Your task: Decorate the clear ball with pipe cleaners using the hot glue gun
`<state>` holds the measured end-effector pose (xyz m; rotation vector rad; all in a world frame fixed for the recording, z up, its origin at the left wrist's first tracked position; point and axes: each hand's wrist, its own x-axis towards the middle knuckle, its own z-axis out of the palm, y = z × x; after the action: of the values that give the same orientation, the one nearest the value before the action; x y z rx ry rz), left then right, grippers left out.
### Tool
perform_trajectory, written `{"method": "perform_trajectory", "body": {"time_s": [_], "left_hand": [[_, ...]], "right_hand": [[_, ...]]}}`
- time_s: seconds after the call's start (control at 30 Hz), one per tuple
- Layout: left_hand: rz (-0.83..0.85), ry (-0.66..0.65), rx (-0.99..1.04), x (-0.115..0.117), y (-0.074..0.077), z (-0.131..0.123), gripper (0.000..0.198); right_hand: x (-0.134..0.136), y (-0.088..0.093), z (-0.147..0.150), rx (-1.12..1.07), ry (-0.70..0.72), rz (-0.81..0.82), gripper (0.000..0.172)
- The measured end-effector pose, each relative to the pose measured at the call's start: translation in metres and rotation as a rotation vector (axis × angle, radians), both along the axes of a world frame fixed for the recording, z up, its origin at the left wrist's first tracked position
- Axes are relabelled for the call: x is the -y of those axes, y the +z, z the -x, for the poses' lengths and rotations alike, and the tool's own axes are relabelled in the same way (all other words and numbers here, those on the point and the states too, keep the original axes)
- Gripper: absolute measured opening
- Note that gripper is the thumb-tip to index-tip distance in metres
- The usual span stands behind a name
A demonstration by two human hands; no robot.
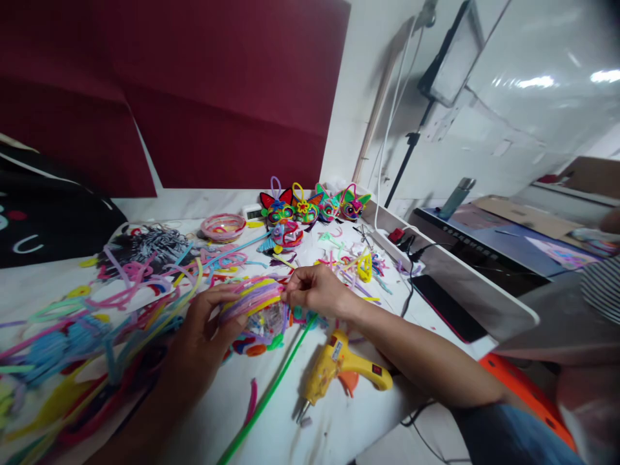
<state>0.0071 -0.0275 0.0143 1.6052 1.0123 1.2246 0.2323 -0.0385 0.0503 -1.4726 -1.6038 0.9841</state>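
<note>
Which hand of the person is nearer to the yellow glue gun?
The right. The right hand is just beyond the yellow glue gun; the left hand is farther away, to its left.

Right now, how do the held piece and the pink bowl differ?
Support: the held piece is gripped by the left hand, with the right hand at its right edge; the pink bowl sits on the table, untouched.
Colour: the held piece has bold yellow, pink and purple stripes; the pink bowl is mostly pale pink.
Place: the held piece is nearer the camera, the pink bowl farther back.
Shared: both show pink.
</note>
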Motion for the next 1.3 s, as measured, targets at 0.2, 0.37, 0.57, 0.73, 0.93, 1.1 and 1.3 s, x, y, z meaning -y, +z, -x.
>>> {"method": "perform_trajectory", "body": {"time_s": [0.2, 0.37, 0.57, 0.73, 0.93, 1.1, 1.3], "left_hand": [[-0.012, 0.014, -0.021, 0.0, 0.001, 0.001, 0.027], [-0.003, -0.007, -0.02, -0.001, -0.003, 0.003, 0.024], [0.018, 0.016, -0.031, -0.003, -0.001, 0.002, 0.028], [0.06, 0.024, -0.02, -0.002, 0.006, 0.001, 0.029], [0.069, -0.02, -0.038, -0.004, 0.008, 0.003, 0.032], [0.032, -0.068, -0.187, -0.009, 0.019, 0.008, 0.052], [-0.217, -0.119, -0.412, -0.019, 0.035, 0.013, 0.042]], "right_hand": [[-0.002, 0.006, 0.0, -0.048, 0.027, 0.054, 0.014], [-0.003, 0.008, -0.002, -0.083, 0.018, 0.089, 0.012], [-0.008, 0.009, -0.002, -0.106, 0.025, 0.123, 0.01], [-0.012, 0.013, -0.001, -0.113, 0.042, 0.165, 0.01], [-0.014, 0.016, 0.001, -0.078, 0.027, 0.19, 0.011], [-0.014, 0.018, 0.002, -0.062, 0.02, 0.193, 0.012], [-0.011, 0.022, 0.006, -0.052, 0.0, 0.196, 0.015]]}}
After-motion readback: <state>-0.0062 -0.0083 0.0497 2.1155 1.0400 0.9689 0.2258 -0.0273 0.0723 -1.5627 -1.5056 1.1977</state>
